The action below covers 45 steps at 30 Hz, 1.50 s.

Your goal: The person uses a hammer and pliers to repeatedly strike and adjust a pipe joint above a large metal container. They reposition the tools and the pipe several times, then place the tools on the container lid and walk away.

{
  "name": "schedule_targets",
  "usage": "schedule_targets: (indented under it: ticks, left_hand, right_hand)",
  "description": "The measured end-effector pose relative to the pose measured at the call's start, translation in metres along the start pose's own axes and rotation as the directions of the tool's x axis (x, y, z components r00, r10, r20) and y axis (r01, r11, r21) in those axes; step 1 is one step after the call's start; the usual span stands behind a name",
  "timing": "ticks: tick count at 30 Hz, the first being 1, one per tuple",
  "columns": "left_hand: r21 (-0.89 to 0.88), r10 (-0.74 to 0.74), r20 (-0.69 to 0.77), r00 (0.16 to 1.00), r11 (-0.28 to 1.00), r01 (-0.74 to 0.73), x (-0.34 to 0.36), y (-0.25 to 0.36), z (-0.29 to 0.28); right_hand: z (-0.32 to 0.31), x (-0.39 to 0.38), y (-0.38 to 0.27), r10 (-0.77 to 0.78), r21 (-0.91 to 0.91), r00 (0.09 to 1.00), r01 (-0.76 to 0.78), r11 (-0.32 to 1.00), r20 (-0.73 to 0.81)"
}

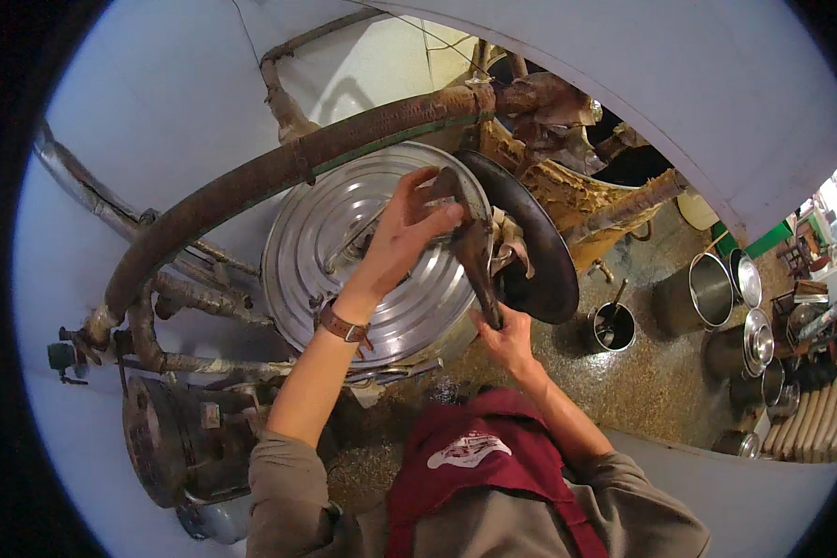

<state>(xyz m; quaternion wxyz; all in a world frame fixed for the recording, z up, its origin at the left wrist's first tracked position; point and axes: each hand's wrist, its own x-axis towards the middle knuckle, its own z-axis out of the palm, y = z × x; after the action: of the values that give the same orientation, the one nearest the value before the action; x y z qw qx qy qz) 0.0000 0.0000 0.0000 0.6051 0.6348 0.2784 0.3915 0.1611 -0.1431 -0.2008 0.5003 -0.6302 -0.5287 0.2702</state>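
My right hand [510,340] is closed around the lower, narrow end of a dark, long curved tool [474,256], scoop-like in shape, held upright and seen nearly edge-on. At its upper, broader end is my left hand [405,229], fingers curved and thumb against its near side; part of that grip is hidden. Below my left hand lies a large ridged metal lid [344,223] with a bar handle. Just right of the tool, a big dark round pan or lid [539,251] leans at a tilt, with a crumpled pale cloth [510,244] in front of it.
A thick wrapped pipe [205,195] arches over the metal lid. A yellowish crusted vat [581,200] stands behind. On the wet floor at right are a small pot with a handled tool [614,327], a tall pot [700,296] and several others. A metal cylinder [163,442] sits at lower left.
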Motion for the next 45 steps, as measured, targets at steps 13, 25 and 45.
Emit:
schedule_targets:
  ticks: [13, 25, 45]
  left_hand:
    - [-0.182, 0.03, -0.076, 0.997, 0.982, -0.044, -0.007, 0.007, 0.016]
    - [-0.177, -0.004, -0.027, 1.0, 0.984, -0.001, -0.003, 0.011, 0.027]
    - [0.828, 0.267, -0.05, 0.962, 0.55, -0.11, 0.036, 0.024, 0.003]
  right_hand:
    - [-0.025, 0.033, -0.073, -0.07, 0.765, 0.926, -0.261, 0.589, 0.37]
    - [-0.027, 0.042, -0.088, 0.091, 0.762, 0.893, -0.427, 0.487, 0.442]
    - [-0.008, 0.075, -0.034, 0.156, 0.659, 0.939, -0.329, 0.677, 0.307]
